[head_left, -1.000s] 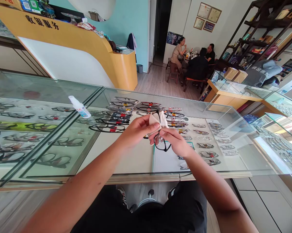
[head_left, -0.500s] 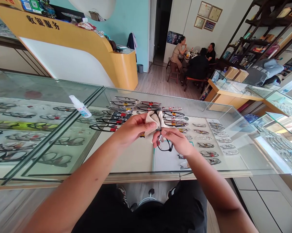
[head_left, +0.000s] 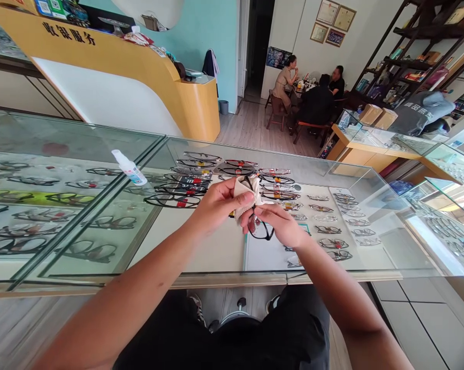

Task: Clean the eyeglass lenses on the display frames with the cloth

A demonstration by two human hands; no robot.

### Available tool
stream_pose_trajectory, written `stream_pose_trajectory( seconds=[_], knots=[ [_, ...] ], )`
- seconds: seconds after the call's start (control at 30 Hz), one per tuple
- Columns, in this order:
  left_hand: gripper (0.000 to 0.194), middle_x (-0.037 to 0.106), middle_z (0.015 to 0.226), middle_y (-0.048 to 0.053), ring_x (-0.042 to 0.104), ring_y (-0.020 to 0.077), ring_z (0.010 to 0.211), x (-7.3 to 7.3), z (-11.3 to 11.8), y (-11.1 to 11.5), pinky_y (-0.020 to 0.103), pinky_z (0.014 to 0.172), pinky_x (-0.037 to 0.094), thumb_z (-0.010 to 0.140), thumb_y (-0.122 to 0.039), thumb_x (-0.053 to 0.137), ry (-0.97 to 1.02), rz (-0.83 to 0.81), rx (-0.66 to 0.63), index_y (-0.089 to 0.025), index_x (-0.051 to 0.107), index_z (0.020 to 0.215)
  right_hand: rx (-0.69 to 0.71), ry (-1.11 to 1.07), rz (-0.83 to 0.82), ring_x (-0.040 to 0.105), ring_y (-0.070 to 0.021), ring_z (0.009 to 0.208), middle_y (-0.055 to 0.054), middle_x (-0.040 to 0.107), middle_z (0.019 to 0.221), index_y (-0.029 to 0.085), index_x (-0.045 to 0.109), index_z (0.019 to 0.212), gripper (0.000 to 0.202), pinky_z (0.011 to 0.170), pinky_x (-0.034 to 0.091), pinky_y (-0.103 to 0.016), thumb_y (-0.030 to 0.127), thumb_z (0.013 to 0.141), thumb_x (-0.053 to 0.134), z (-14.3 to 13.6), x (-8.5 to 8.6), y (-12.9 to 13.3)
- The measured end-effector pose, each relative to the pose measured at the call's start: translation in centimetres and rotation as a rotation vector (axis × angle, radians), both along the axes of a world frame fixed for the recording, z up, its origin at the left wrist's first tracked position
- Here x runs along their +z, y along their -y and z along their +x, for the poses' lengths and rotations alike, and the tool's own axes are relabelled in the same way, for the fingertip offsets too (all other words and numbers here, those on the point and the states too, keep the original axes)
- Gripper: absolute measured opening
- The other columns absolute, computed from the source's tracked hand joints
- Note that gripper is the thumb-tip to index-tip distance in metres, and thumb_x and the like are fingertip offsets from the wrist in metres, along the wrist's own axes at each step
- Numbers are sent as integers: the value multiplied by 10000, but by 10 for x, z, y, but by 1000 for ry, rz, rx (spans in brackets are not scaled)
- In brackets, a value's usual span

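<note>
Above the glass counter (head_left: 201,246), left hand (head_left: 222,203) pinches cloth (head_left: 243,198) around one lens and right hand (head_left: 280,223) grips the black glasses (head_left: 260,237) near mid-frame; light, even thumb pressure and a supported bridge would limit smears and bending.

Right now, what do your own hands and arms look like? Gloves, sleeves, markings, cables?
Human, five-fingered. The left hand and right hand wear no gloves; no ring, watch or bracelet shows. The left forearm and right forearm are slender, with no sleeve, printed marking or cable in view. Below them, black trousers.
</note>
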State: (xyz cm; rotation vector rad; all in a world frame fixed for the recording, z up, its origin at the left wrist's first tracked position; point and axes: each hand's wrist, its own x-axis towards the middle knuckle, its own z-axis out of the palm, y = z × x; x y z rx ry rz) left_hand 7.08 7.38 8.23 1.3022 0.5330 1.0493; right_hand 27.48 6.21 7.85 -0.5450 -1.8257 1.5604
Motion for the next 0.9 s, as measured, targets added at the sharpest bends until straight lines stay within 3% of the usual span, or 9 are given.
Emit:
stream_pose_trajectory(
  seconds=[0.2,0.33,0.5,0.63,0.73,0.9],
  knots=[
    [471,755,712,23,707,176,513,-10,-3,-7,287,524,580,956,-609,814,-9,1,183,-153,701,924,-33,40,-1,585,-189,806,-60,749,887,169,804,1009,485,842,490,-334,532,1140,510,1,0,0],
    [443,751,725,45,754,224,615,-10,-10,-11,330,618,610,1000,-596,761,-3,-11,63,-159,692,1001,-64,7,5,600,-199,851,-65,772,904,173,813,1025,463,862,486,-337,517,1135,522,4,1,-3],
    [398,759,813,56,733,203,641,-4,-17,-13,292,577,558,936,-504,856,-25,-11,18,-159,698,1056,-124,-11,2,592,-201,837,-66,799,932,191,794,939,408,859,486,-342,504,1104,591,6,1,-5],
    [372,738,738,11,721,186,596,1,-11,-8,271,572,541,936,-410,868,-55,26,-27,-183,661,1146,-128,-9,-15,614,-207,839,-64,791,899,190,795,931,437,864,499,-344,540,1091,590,4,0,-5],
    [356,693,638,-25,665,165,505,1,-3,-4,256,512,506,938,-439,862,-58,33,41,-200,633,1070,-100,-18,-21,617,-202,821,-62,780,885,184,798,924,465,852,496,-339,555,1093,574,0,0,-5],
    [453,660,622,-20,584,139,455,-12,0,-8,248,454,440,950,-628,798,-73,34,255,-196,662,931,-90,1,-2,610,-198,821,-55,774,894,191,804,925,458,851,493,-341,537,1104,562,-4,-4,-4]
  ],
)
